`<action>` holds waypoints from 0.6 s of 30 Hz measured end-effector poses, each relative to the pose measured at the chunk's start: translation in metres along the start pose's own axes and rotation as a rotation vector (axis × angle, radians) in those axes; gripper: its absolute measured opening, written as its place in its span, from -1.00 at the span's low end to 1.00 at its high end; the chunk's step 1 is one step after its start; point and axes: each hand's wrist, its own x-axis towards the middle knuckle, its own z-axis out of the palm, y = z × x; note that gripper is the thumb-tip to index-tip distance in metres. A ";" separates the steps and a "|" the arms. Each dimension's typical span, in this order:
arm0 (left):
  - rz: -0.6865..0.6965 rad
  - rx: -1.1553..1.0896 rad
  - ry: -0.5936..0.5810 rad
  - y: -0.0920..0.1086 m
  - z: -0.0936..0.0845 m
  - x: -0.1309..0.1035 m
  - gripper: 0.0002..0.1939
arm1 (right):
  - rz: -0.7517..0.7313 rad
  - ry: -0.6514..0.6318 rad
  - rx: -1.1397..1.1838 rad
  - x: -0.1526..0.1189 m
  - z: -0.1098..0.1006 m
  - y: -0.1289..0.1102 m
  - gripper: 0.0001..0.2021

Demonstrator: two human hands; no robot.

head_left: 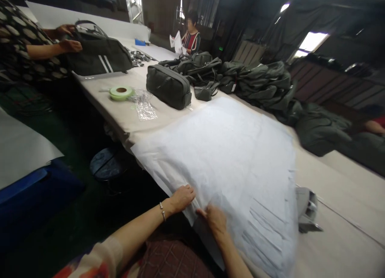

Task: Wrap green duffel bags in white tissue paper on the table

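A wide sheet of thin white paper [228,149] lies over the table in front of me, with its near edge hanging past the table's side. My left hand [182,197], a bracelet at its wrist, is closed on that near edge with the fingers curled over it. Close by on the right, my right hand [215,220] grips the same edge, its thumb towards the left hand; some of its fingers are hidden. Creases run across the paper near both hands. Beside the sheet's right edge sits a grey tape dispenser [307,210].
A dark green bag [168,85], a roll of pale green tape [121,92] and clear plastic [146,109] lie beyond the paper. Piled bags [258,83] line the far side. At left, a co-worker's hands [70,45] hold a striped bag [99,55]. A stool [108,163] stands below.
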 end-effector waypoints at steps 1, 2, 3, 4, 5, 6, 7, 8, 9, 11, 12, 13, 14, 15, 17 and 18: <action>-0.006 0.002 -0.009 0.000 -0.001 0.000 -0.93 | -0.001 0.005 0.039 -0.005 0.001 0.006 -0.71; -0.015 0.004 -0.019 0.000 -0.002 0.000 -0.93 | 0.001 0.010 0.085 -0.010 0.002 0.013 -0.74; -0.025 0.005 -0.031 0.000 -0.003 0.000 -0.91 | 0.009 0.016 0.131 -0.016 0.001 0.022 -0.77; -0.035 0.006 -0.043 0.000 -0.004 0.000 -0.89 | 0.021 0.027 0.175 -0.023 -0.001 0.035 -0.80; -0.045 0.006 -0.055 0.001 -0.006 0.000 -0.86 | 0.037 0.043 0.215 -0.030 -0.005 0.050 -0.82; -0.055 0.005 -0.067 0.004 -0.009 0.000 -0.83 | 0.053 0.061 0.245 -0.038 -0.010 0.069 -0.82; -0.068 0.005 -0.078 0.006 -0.012 0.000 -0.79 | 0.084 0.097 0.300 -0.046 -0.018 0.090 -0.80; -0.082 0.006 -0.087 0.010 -0.014 0.000 -0.75 | 0.136 0.153 0.377 -0.053 -0.028 0.115 -0.76; -0.099 0.009 -0.096 0.014 -0.016 0.000 -0.71 | 0.206 0.227 0.466 -0.060 -0.040 0.141 -0.70; -0.137 0.026 -0.111 0.019 -0.016 0.002 -0.62 | 0.381 0.415 0.636 -0.070 -0.069 0.198 -0.56; -0.157 0.039 -0.117 0.020 -0.014 0.004 -0.54 | 0.472 0.513 0.697 -0.072 -0.085 0.227 -0.51; -0.174 0.056 -0.124 0.020 -0.010 0.007 -0.47 | 0.557 0.600 0.729 -0.073 -0.101 0.255 -0.47; -0.206 0.073 -0.141 0.019 -0.005 0.011 -0.41 | 0.625 0.670 0.735 -0.071 -0.116 0.282 -0.45; -0.245 0.091 -0.169 0.017 0.000 0.014 -0.36 | 0.679 0.731 0.757 -0.068 -0.130 0.306 -0.45; -0.303 0.136 -0.221 0.013 0.011 0.020 -0.31 | 0.730 0.811 0.831 -0.054 -0.150 0.347 -0.48; -0.319 0.157 -0.234 0.011 0.015 0.021 -0.30 | 0.730 0.831 0.881 -0.045 -0.156 0.362 -0.50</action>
